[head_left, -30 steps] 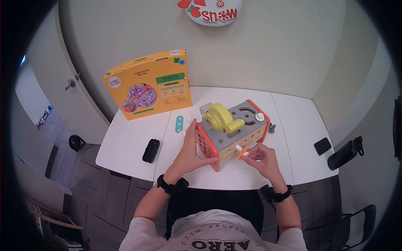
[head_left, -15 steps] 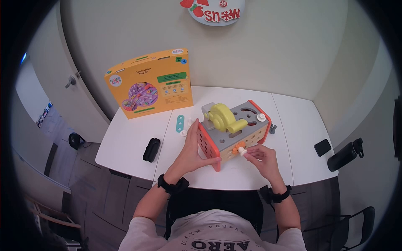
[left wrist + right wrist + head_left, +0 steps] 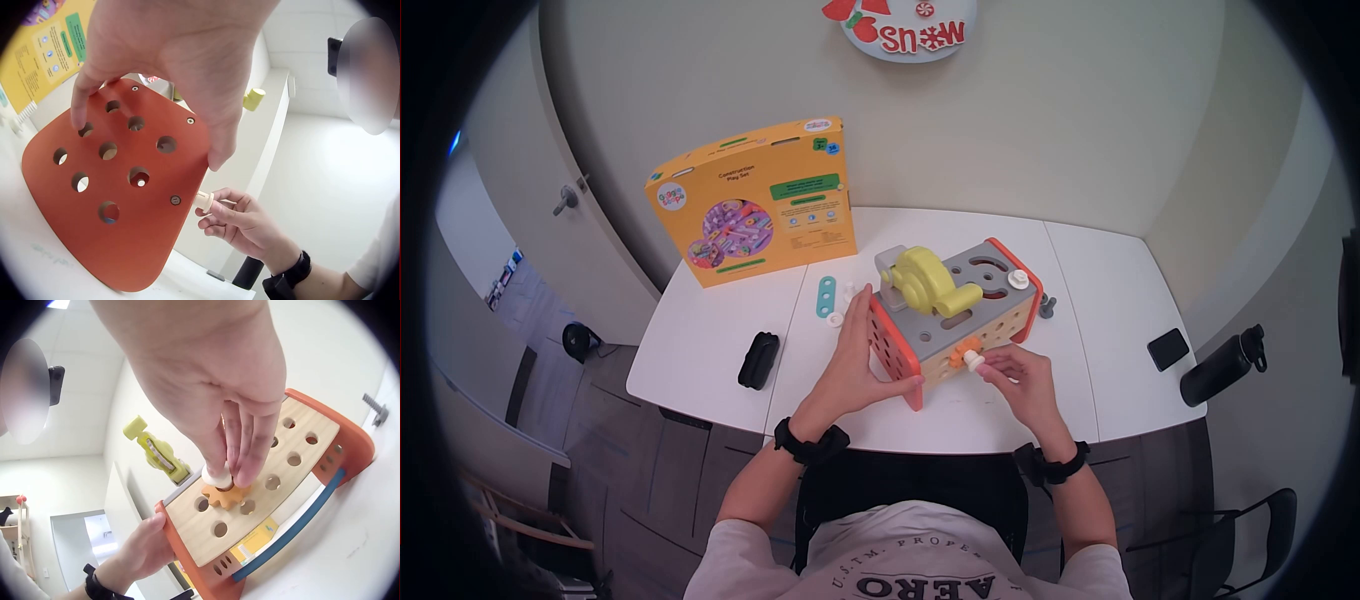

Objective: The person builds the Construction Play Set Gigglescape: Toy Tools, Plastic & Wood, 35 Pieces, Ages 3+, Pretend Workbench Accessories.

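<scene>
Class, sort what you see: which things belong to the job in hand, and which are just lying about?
In the job: left hand, right hand, toy workbench, orange gear, pale bolt.

Lying about: black case, phone, black bottle; probably also teal strip, yellow box.

1. Toy bench (image 3: 945, 300): front panel (image 3: 322, 425) of smooth, matt, grained wood; end panel (image 3: 150, 231) smooth and matt, with shiny metal screws (image 3: 175, 200).
2. Atop the bench: smooth plastic-looking saw (image 3: 925, 283).
3. On its front: smooth, matt gear (image 3: 226, 497).
4. Behind-left of it: printed cardboard box (image 3: 775, 230).
5. Beneath it: smooth white tabletop (image 3: 700, 360).
6. Nearer than it: soft cloth shirt (image 3: 930, 540).
</scene>
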{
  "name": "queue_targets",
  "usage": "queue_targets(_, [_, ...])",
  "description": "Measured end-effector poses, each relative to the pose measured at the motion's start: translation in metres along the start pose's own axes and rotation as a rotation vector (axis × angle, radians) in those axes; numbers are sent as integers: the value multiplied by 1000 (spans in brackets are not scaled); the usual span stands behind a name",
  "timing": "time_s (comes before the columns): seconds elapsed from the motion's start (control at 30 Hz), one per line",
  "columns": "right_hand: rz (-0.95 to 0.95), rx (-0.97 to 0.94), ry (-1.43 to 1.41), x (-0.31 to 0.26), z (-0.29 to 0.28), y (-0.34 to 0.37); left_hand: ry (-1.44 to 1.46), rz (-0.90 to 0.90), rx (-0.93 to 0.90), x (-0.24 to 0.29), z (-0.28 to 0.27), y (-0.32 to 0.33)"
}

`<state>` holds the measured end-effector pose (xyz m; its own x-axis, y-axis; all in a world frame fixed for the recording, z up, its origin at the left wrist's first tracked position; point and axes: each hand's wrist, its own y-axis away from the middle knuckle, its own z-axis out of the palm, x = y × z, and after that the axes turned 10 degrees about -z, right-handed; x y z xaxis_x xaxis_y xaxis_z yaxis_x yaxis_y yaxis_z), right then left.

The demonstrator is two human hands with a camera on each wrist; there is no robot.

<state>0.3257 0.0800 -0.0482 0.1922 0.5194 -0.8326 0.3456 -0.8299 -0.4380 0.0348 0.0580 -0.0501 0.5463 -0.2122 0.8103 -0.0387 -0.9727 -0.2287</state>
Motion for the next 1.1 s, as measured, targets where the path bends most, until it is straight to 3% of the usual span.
queue_targets(0.4, [-63,6,-13,2,4,1,-7,18,27,-1,3,0])
queue_targets(0.6, [-60,92,196,-10,27,-5,-39,16,35,2,4,1])
queue_targets(1.0, [-119,70,174,3,27,-4,-51,-24,21,6,1,2])
queue_targets(1.1, [-221,223,329,-5,36,-5,-62,-12,30,4,3,2])
